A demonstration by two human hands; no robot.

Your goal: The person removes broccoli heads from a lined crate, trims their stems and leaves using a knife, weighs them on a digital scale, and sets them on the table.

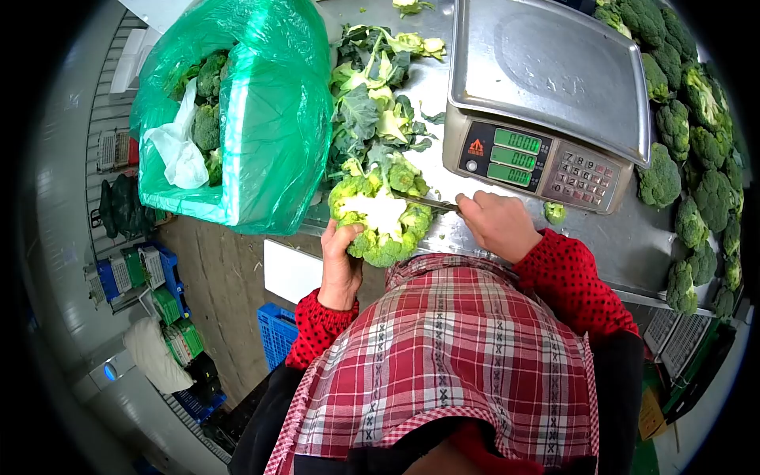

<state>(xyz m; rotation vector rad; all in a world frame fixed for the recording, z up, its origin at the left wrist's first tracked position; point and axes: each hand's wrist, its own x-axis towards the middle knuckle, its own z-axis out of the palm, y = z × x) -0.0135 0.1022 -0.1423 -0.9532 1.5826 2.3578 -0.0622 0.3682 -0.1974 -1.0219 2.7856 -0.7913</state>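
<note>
My left hand [341, 265] is closed on a large broccoli head [388, 220], its pale cut stem side facing up. In my right hand [499, 224] is a knife [427, 203], whose blade reaches left to the broccoli's upper edge. Trimmed leaves and stems [378, 111] lie in a heap just beyond the broccoli. A small floret [555, 212] rests on the metal table to the right of my right hand, below the scale [546, 71], whose displays read zeros.
At the left, a box lined with a green plastic bag [281, 119] holds broccoli and a white plastic piece. Many broccoli heads [659, 176] are piled along the right side of the metal table [625, 252]. A blue crate [275, 335] stands below at the left.
</note>
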